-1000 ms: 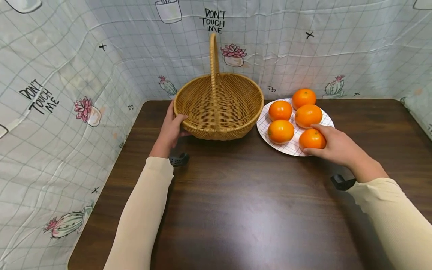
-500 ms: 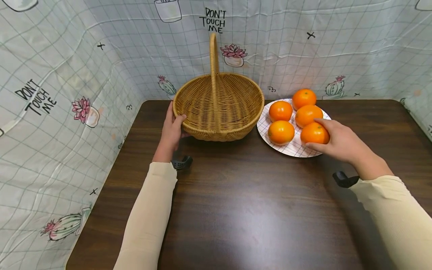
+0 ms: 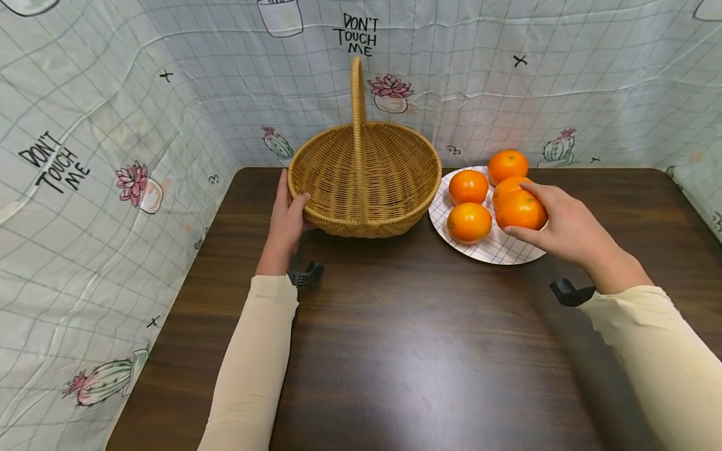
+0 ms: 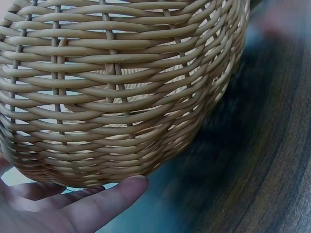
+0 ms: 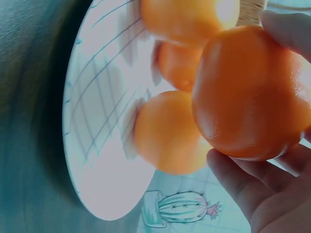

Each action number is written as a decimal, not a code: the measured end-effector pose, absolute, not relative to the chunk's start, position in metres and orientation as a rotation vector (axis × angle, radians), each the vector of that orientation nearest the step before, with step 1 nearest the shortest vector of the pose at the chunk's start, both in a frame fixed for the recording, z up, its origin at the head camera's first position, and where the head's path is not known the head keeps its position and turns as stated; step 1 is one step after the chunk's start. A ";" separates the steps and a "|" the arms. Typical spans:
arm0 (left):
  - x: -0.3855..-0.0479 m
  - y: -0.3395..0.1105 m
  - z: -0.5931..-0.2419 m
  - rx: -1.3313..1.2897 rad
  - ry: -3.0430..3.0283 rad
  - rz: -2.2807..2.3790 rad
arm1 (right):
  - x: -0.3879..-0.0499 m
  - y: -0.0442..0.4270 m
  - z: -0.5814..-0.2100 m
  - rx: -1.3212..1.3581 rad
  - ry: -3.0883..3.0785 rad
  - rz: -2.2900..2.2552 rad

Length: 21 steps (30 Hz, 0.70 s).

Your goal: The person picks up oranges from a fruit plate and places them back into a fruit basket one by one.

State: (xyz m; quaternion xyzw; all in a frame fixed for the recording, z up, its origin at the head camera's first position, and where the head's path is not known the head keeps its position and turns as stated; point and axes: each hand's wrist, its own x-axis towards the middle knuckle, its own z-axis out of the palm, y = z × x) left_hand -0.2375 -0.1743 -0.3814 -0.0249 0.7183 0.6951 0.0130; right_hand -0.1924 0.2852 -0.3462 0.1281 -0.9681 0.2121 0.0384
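A wicker basket (image 3: 395, 169) with a tall handle stands at the back of the table, holding nothing inside. My left hand (image 3: 286, 219) grips its left rim, thumb over the edge; in the left wrist view the fingers (image 4: 104, 201) lie against the woven underside (image 4: 112, 97). My right hand (image 3: 575, 232) holds an orange (image 3: 521, 210) between thumb and fingers above the plate (image 3: 496, 250); the right wrist view shows this orange (image 5: 250, 92) raised off the plate (image 5: 102, 160). Several other oranges (image 3: 469, 222) rest on the plate, one partly hidden behind the held one.
The dark wooden table (image 3: 417, 351) reaches toward the front. Behind and to the left hangs a light grid-patterned cloth (image 3: 451, 62) with cactus drawings. The plate stands just right of the basket.
My right hand has lifted the front right orange from the plate, and it now overlaps the orange behind it in view. My left hand and the basket have barely moved.
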 end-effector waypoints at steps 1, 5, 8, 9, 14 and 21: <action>-0.237 -0.174 -0.380 -0.073 2.231 2.171 | -0.193 0.284 -0.345 0.395 -2.961 0.656; -0.229 -0.173 -0.369 -0.054 2.232 2.173 | -0.195 0.278 -0.339 0.399 -2.933 0.686; -0.223 -0.170 -0.361 -0.053 2.256 2.156 | -0.197 0.273 -0.334 0.398 -2.922 0.703; -0.222 -0.170 -0.361 -0.055 2.261 2.154 | -0.197 0.272 -0.333 0.398 -2.918 0.709; -0.218 -0.169 -0.359 -0.056 2.272 2.143 | -0.200 0.265 -0.330 0.403 -2.896 0.721; -0.220 -0.168 -0.362 -0.011 2.258 2.165 | -0.204 0.254 -0.325 0.420 -2.857 0.760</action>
